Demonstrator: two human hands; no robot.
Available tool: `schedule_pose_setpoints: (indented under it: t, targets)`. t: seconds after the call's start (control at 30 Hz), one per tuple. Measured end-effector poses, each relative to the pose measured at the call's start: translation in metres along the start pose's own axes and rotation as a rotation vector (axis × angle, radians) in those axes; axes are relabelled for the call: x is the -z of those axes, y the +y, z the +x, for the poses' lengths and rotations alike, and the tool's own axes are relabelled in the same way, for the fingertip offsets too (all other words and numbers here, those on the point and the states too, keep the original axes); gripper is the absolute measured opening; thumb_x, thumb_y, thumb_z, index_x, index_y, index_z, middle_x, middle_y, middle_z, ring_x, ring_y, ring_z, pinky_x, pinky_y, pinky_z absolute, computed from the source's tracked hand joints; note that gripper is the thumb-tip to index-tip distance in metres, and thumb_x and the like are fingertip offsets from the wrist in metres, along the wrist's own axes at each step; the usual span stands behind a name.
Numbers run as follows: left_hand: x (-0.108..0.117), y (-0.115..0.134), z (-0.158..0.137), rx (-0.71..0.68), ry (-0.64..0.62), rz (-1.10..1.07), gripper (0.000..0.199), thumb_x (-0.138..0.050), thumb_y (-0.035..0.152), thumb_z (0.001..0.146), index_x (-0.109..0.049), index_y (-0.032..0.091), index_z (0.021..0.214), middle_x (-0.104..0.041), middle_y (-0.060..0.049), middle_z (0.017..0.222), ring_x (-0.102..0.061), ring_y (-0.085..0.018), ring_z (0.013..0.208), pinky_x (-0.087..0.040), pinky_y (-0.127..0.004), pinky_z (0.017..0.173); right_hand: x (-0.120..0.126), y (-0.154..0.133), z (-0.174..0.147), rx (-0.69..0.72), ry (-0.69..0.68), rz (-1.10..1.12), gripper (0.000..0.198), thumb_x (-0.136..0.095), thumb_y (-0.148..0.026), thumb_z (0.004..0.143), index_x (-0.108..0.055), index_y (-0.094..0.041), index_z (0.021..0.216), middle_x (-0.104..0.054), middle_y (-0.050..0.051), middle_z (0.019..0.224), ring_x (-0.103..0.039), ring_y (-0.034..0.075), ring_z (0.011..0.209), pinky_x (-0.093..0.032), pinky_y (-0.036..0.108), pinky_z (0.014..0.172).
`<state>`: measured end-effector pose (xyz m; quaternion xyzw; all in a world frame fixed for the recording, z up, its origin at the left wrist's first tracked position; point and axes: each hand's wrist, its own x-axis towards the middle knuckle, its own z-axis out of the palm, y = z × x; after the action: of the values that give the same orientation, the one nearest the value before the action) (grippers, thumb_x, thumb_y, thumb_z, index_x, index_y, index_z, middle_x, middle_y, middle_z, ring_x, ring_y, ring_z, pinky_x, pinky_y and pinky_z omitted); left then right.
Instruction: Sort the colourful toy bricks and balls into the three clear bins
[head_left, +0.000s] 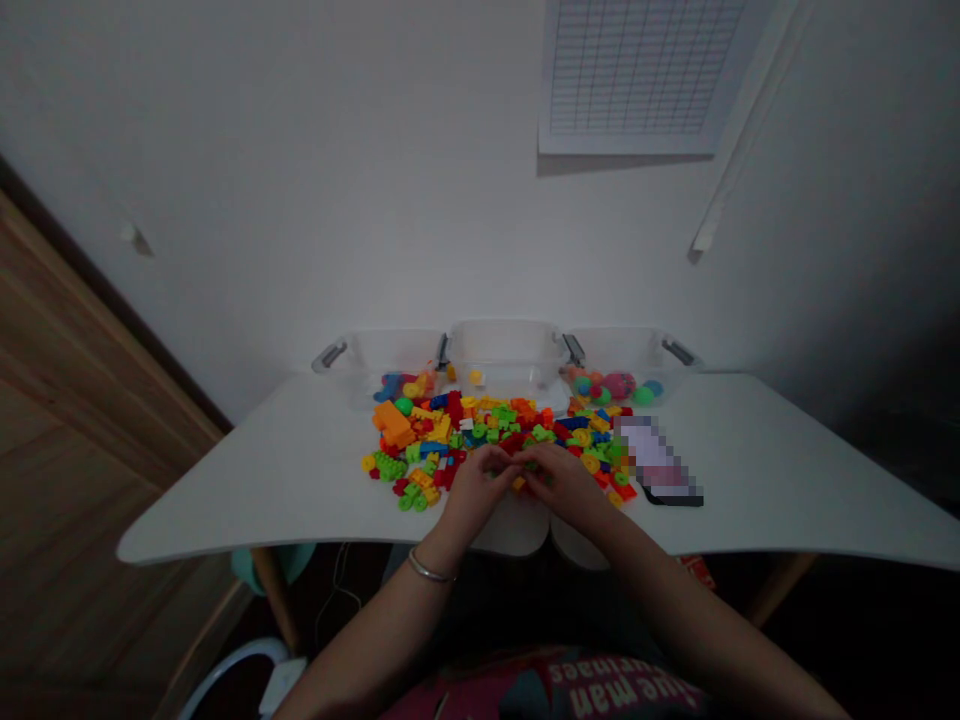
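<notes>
My left hand (480,488) and my right hand (561,482) meet at the fingertips over the near edge of a pile of coloured toy building blocks (427,450). The fingers of both are bent and pinched together. Whatever is between them is too small and too hidden to name. Red pieces (513,442) show just beyond the fingertips, but I cannot tell whether they are held or lie in the pile. Near my left hand are green wheel-like pieces (412,500); a large orange block (393,425) lies at the pile's left.
Three clear plastic bins stand along the wall: the left bin (397,350) and right bin (619,345) contain coloured toys, the middle bin (506,340) a yellow piece. A phone (660,460) lies right of the pile on the white table (247,490). A gridded sheet (645,70) hangs above.
</notes>
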<state>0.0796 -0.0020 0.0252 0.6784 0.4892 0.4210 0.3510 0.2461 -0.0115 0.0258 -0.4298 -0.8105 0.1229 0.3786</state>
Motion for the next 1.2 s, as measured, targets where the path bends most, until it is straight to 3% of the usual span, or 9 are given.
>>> schedule_pose_setpoints:
  t: [0.1, 0.23, 0.33, 0.47, 0.6, 0.77, 0.87, 1.03, 1.2]
  targets:
    - [0.007, 0.002, -0.006, -0.119, 0.043, 0.292, 0.011, -0.059, 0.027, 0.083, -0.063, 0.019, 0.090, -0.069, -0.004, 0.090, -0.064, -0.020, 0.088, -0.051, -0.036, 0.083, 0.002, 0.004, 0.001, -0.030, 0.036, -0.082, 0.016, -0.055, -0.025, 0.087, -0.068, -0.024, 0.097, -0.071, 0.006, 0.095, -0.065, 0.020, 0.091, -0.052, 0.035, 0.082]
    - [0.014, -0.001, -0.018, -0.279, 0.165, 0.786, 0.034, -0.060, 0.030, 0.084, -0.062, 0.021, 0.116, -0.063, -0.011, 0.123, -0.053, -0.031, 0.116, -0.039, -0.052, 0.102, 0.024, 0.025, 0.017, -0.083, 0.187, -0.164, 0.020, -0.053, -0.029, 0.086, -0.069, -0.022, 0.097, -0.072, 0.007, 0.095, -0.065, 0.021, 0.090, -0.051, 0.035, 0.082]
    - [0.014, -0.011, -0.022, -0.280, 0.222, 0.931, 0.048, -0.061, 0.033, 0.084, -0.055, 0.021, 0.130, -0.052, -0.014, 0.139, -0.045, -0.035, 0.128, -0.029, -0.058, 0.110, 0.059, 0.051, 0.041, -0.178, 0.350, -0.222, 0.024, -0.053, -0.031, 0.083, -0.070, -0.019, 0.095, -0.071, 0.007, 0.090, -0.063, 0.021, 0.081, -0.050, 0.035, 0.078]
    - [0.014, -0.022, -0.018, -0.295, 0.230, 0.966, 0.048, -0.056, 0.037, 0.087, -0.054, 0.022, 0.133, -0.049, -0.013, 0.143, -0.042, -0.033, 0.132, -0.024, -0.057, 0.113, 0.106, 0.086, 0.074, -0.381, 0.533, -0.410, 0.028, -0.053, -0.035, 0.083, -0.071, -0.018, 0.096, -0.071, 0.008, 0.084, -0.061, 0.023, 0.080, -0.046, 0.037, 0.080]
    - [0.015, -0.026, -0.016, -0.282, 0.239, 0.971, 0.049, -0.054, 0.039, 0.088, -0.053, 0.022, 0.134, -0.048, -0.013, 0.144, -0.042, -0.033, 0.133, -0.022, -0.059, 0.114, 0.126, 0.111, 0.093, -0.540, 0.478, -0.493, 0.029, -0.052, -0.033, 0.083, -0.072, -0.019, 0.099, -0.072, 0.008, 0.088, -0.063, 0.023, 0.083, -0.044, 0.037, 0.081]
    - [0.015, -0.027, -0.018, -0.294, 0.205, 0.948, 0.050, -0.053, 0.036, 0.088, -0.051, 0.020, 0.136, -0.048, -0.012, 0.144, -0.041, -0.032, 0.134, -0.022, -0.057, 0.115, 0.116, 0.127, 0.099, -0.659, 0.317, -0.519, 0.029, -0.051, -0.031, 0.083, -0.073, -0.024, 0.102, -0.074, 0.006, 0.093, -0.065, 0.022, 0.087, -0.043, 0.034, 0.079]
    - [0.016, -0.027, -0.018, -0.285, 0.196, 0.920, 0.052, -0.053, 0.034, 0.088, -0.049, 0.019, 0.138, -0.051, -0.012, 0.142, -0.043, -0.031, 0.132, -0.022, -0.057, 0.115, 0.111, 0.132, 0.101, -0.710, 0.295, -0.502, 0.031, -0.052, -0.032, 0.083, -0.073, -0.023, 0.103, -0.074, 0.006, 0.095, -0.066, 0.021, 0.085, -0.043, 0.032, 0.076]
    - [0.016, -0.024, -0.018, -0.304, 0.180, 0.893, 0.047, -0.054, 0.033, 0.087, -0.054, 0.020, 0.133, -0.056, -0.010, 0.137, -0.048, -0.030, 0.127, -0.022, -0.056, 0.115, 0.109, 0.136, 0.101, -0.736, 0.267, -0.587, 0.034, -0.048, -0.034, 0.084, -0.074, -0.020, 0.101, -0.075, 0.009, 0.094, -0.066, 0.024, 0.088, -0.042, 0.034, 0.079]
    - [0.016, -0.024, -0.018, -0.294, 0.174, 0.895, 0.042, -0.052, 0.032, 0.088, -0.057, 0.020, 0.128, -0.059, -0.010, 0.134, -0.050, -0.030, 0.124, -0.022, -0.057, 0.115, 0.104, 0.134, 0.094, -0.658, 0.226, -0.748, 0.043, -0.037, -0.033, 0.090, -0.076, -0.016, 0.096, -0.073, 0.016, 0.093, -0.065, 0.027, 0.090, -0.040, 0.036, 0.078]
